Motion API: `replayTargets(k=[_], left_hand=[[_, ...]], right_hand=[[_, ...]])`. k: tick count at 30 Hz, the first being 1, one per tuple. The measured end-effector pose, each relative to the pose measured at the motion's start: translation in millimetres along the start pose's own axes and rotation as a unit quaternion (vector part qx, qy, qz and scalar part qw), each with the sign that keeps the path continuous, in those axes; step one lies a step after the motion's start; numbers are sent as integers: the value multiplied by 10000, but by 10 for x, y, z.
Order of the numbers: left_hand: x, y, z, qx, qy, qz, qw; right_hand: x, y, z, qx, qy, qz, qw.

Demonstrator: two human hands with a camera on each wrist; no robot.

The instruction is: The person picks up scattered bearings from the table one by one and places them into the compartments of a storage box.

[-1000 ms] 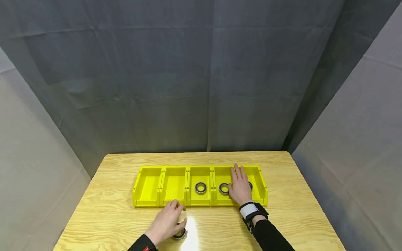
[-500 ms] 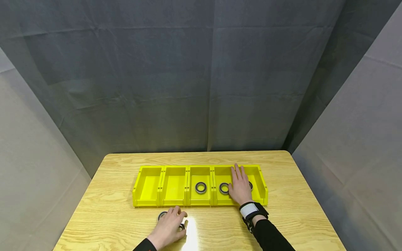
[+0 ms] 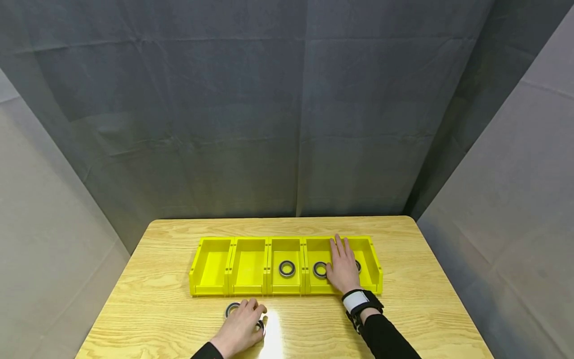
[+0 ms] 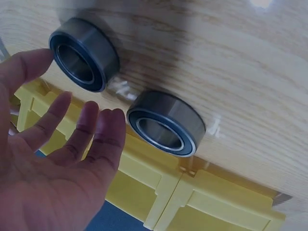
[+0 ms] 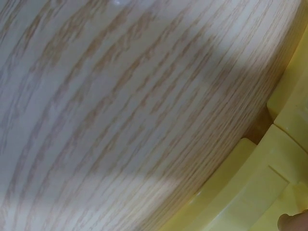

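My left hand point(image 3: 239, 326) is low above the table front, fingers loosely bent, gripping nothing. Two ball bearings, dark rings with steel outer faces, lie by it, partly covered in the head view. One bearing point(image 4: 166, 122) lies beyond the fingertips, closer to the bins. At the tip of the thumb is the other bearing point(image 4: 84, 55); whether they touch, I cannot tell. My right hand point(image 3: 344, 269) reaches over the wall between the two rightmost yellow bins, fingers extended. Beside it, one bearing point(image 3: 320, 269) lies in the fourth bin and another point(image 3: 358, 266), half hidden, in the rightmost.
Several yellow bins point(image 3: 247, 289) stand joined in a row across the wooden table point(image 3: 157, 309). A further bearing point(image 3: 287, 269) lies in the middle bin. Grey cloth point(image 3: 215, 124) hangs behind the table and on both sides.
My left hand has drawn back slightly toward me, uncovering the bearing at its far left. The bearing near the thumb sits slightly farther from me. My right hand has stayed in place.
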State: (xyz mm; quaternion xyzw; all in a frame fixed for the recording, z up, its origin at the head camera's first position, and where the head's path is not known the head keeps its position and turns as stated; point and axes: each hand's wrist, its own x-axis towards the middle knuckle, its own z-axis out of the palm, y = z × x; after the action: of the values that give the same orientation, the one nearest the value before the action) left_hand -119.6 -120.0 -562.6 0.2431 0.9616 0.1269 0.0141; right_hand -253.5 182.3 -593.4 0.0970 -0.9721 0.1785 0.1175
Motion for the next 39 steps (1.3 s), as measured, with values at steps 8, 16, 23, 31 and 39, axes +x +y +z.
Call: replayTargets(k=[8, 16, 23, 31, 39], left_hand=[[5, -8, 4, -119, -92, -25, 9999], [13, -5, 9, -264, -187, -66, 9995], [26, -17, -2, -279, -133, -71, 9995], [14, 0, 4, -372, -345, -130, 9986], [47, -12, 20, -396, -195, -198, 9988]], right_hand=[[-12, 3, 0, -141, -70, 14, 9999], [-10, 10, 6, -136, -45, -5, 9999], [-7, 13, 23, -114, 6, 4, 9999], [8, 29, 35, -132, -50, 31, 9999], [7, 22, 11, -76, 29, -32, 10000]])
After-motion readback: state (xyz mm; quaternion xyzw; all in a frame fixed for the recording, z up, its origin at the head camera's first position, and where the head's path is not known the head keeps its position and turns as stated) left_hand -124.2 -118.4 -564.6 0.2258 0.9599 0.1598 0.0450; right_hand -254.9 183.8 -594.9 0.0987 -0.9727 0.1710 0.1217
